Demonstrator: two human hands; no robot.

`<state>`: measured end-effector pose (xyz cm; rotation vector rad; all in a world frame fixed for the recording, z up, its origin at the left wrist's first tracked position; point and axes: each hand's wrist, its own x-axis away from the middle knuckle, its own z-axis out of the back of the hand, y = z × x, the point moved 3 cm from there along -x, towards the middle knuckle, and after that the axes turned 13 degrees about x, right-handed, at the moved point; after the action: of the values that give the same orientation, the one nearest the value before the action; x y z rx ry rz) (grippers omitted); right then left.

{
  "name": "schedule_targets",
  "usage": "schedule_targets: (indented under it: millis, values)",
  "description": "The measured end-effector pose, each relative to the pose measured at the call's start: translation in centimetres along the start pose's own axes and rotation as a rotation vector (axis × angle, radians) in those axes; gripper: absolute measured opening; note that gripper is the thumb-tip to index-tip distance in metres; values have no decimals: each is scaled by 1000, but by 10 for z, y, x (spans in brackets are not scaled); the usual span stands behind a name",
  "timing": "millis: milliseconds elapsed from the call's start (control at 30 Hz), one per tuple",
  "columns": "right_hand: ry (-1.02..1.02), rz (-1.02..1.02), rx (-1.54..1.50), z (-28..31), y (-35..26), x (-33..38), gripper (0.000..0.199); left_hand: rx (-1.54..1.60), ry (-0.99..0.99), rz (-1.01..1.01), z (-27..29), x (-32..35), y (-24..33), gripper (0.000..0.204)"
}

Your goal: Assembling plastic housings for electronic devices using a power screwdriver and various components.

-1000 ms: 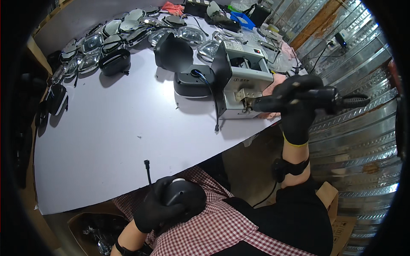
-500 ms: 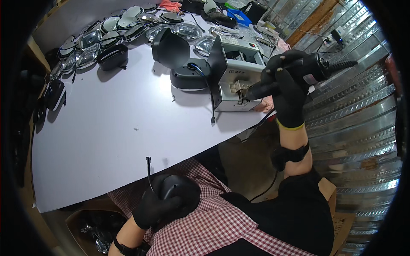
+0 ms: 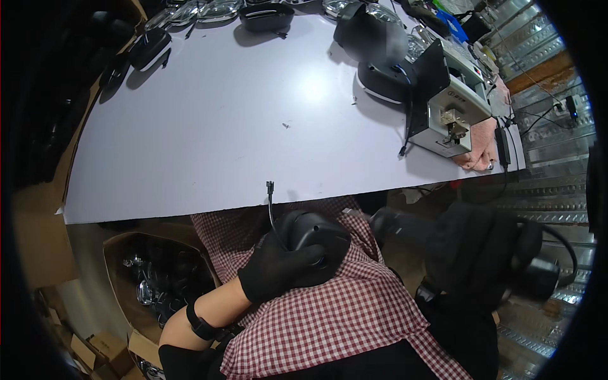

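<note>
My left hand (image 3: pixel 278 269), in a black glove, is closed around a black rounded plastic housing (image 3: pixel 320 234) held against my checked apron. From the housing a thin cable (image 3: pixel 270 193) sticks up, ending in a small connector. To the right, my gloved right hand (image 3: pixel 478 244) grips a black electric screwdriver (image 3: pixel 408 229), blurred by motion. Its tip points left at the housing, and a small gap seems to lie between them. On the table at the right stands a grey-white screw feeder (image 3: pixel 443 120) with a metal outlet on its front.
Beside the feeder, a black housing (image 3: pixel 383 82) lies with its cable trailing and a black cup-shaped part (image 3: pixel 364 38) behind it. Several clear-lensed units (image 3: pixel 218 11) line the white table's (image 3: pixel 202 139) far edge. A carton (image 3: pixel 117 253) of parts stands below left; a pink cloth (image 3: pixel 481 145) lies right.
My right hand has brought the screwdriver from the feeder's outlet down and across to beside the housing. My left hand still holds the housing. The view has turned left and down.
</note>
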<state>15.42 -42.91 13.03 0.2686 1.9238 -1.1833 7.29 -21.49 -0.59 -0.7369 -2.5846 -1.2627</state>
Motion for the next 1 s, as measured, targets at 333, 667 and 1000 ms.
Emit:
schedule_targets:
  millis: [333, 667, 1000]
  values:
    - [150, -462, 255, -58, 0, 15, 13, -75, 103, -53, 10, 8, -12, 62]
    - [-461, -109, -18, -58, 26, 2, 24, -204, 99, -75, 15, 2, -19, 61]
    - [-455, -40, -28, -53, 41, 16, 21, -367, 111, -106, 10, 2, -10, 63]
